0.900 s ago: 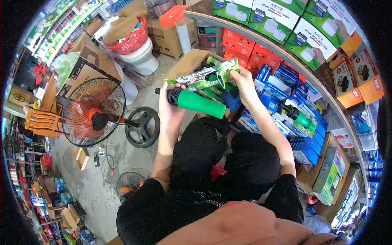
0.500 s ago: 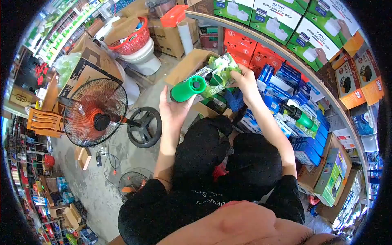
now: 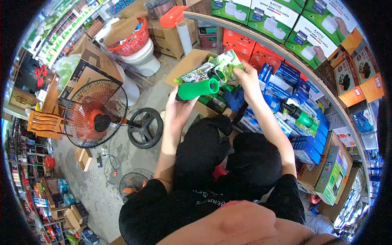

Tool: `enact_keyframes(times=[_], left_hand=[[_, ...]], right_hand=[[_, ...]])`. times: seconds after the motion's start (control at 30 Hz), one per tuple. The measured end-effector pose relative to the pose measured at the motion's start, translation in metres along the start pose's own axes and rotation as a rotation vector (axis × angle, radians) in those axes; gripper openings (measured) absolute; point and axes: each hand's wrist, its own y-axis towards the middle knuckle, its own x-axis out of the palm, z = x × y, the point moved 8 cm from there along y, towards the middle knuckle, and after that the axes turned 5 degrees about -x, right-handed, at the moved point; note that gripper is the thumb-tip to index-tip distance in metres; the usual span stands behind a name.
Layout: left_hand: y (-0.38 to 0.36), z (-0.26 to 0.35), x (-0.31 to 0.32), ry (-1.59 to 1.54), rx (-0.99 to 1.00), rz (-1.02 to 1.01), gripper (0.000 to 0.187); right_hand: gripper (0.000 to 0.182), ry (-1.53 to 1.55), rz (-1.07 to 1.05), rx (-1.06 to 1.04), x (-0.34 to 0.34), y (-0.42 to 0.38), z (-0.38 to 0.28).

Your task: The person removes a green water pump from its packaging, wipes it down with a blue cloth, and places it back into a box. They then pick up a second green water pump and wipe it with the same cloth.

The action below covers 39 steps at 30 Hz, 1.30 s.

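My left hand (image 3: 178,114) is wrapped around a green plastic tube (image 3: 192,90), its round open end facing right. My right hand (image 3: 248,79) pinches a green and white printed packaging card (image 3: 229,59) just beyond the tube's mouth. A dark piece with a green ring (image 3: 219,75) sits against the card, close to the tube's open end. Below both hands is an open cardboard box (image 3: 171,76) with green packages and a dark blue cloth-like item (image 3: 235,100) in it. On the right, a green and black tool (image 3: 303,117) of similar look lies on blue boxes (image 3: 288,73).
A pedestal fan (image 3: 96,114) with its round base (image 3: 145,128) stands left of my arms. Behind are a red basket (image 3: 130,44) on a white toilet bowl (image 3: 145,65). Green lamp boxes (image 3: 273,20) line the shelf at upper right, above red boxes (image 3: 239,43).
My left hand has turned the tube so its mouth points right. The dark piece seen in its opening before now shows outside, by the card. The card's left part has come into view.
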Motion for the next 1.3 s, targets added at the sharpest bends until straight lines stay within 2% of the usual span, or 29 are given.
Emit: enact_keyframes(times=[0.17, 0.3, 0.4, 0.57, 0.8, 0.87, 0.97, 1.1, 1.17, 1.3], left_hand=[[0.006, -0.001, -0.014, 0.023, 0.001, 0.075, 0.042], [0.006, -0.003, -0.007, 0.047, -0.013, 0.022, 0.042], [0.005, -0.005, -0.004, 0.036, 0.022, 0.066, 0.04], [0.009, -0.01, -0.012, -0.025, -0.038, 0.074, 0.04], [0.02, -0.011, -0.026, -0.129, -0.084, -0.024, 0.047], [0.018, -0.011, -0.027, -0.241, -0.095, -0.007, 0.05], [0.019, -0.011, -0.03, -0.247, -0.075, 0.003, 0.052], [0.016, -0.017, -0.031, -0.291, -0.138, 0.065, 0.046], [0.016, -0.023, -0.039, -0.44, -0.211, 0.107, 0.044], [0.018, -0.022, -0.041, -0.415, -0.189, 0.078, 0.043]], right_hand=[[0.025, -0.015, -0.012, -0.038, 0.002, 0.0, -0.001], [0.025, 0.007, -0.032, -0.049, 0.005, -0.003, -0.011], [0.019, -0.042, -0.096, -0.127, 0.011, -0.005, -0.021], [0.007, -0.235, -0.111, -0.187, 0.012, -0.004, -0.026], [0.012, -0.312, -0.153, -0.219, 0.014, -0.003, -0.019], [0.018, -0.417, -0.206, -0.334, 0.019, -0.003, -0.022], [0.023, -0.398, -0.193, -0.358, 0.022, -0.005, -0.023], [0.026, -0.44, -0.241, -0.381, 0.031, -0.015, -0.037], [0.027, -0.53, -0.292, -0.342, 0.037, -0.018, -0.042], [0.027, -0.572, -0.29, -0.425, 0.04, -0.023, -0.049]])
